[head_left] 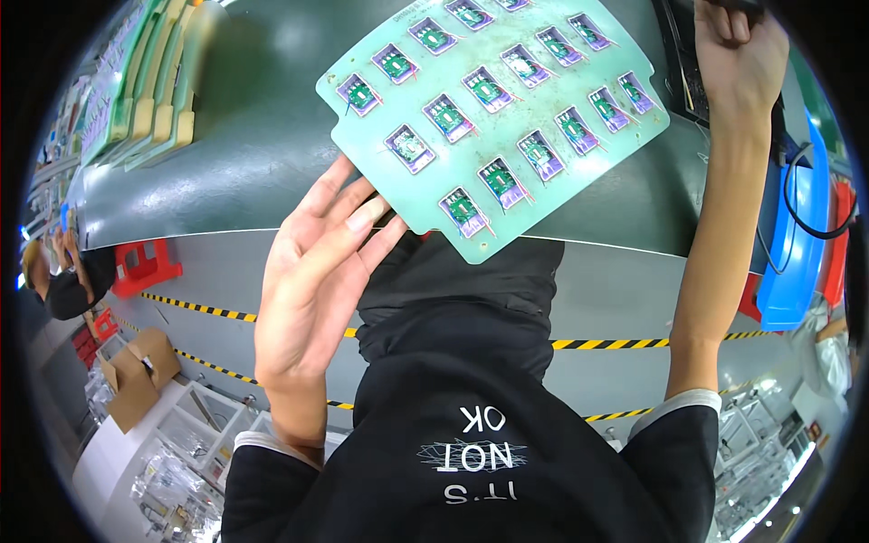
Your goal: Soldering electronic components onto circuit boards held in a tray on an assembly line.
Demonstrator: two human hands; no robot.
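Note:
A pale green fixture plate (412,195) lies tilted above the dark green worktop, its lower corner jutting past the front edge. Rows of rectangular pockets in it each hold a small green circuit board (463,214) with thin wires. My left hand (317,262) grips the plate's lower left edge, with fingertips partly hidden beneath it. At the far right, my right hand (742,54) has its fingers curled beside dark equipment at the picture's rim. Whatever lies in those fingers is too dark to make out.
Several similar green plates (149,100) stand stacked at the far left of the worktop (244,109). A black cable (801,213) hangs by a blue bin (797,262) on the right. Behind at left are a red stool (145,267), a cardboard box (140,376) and another person (68,276).

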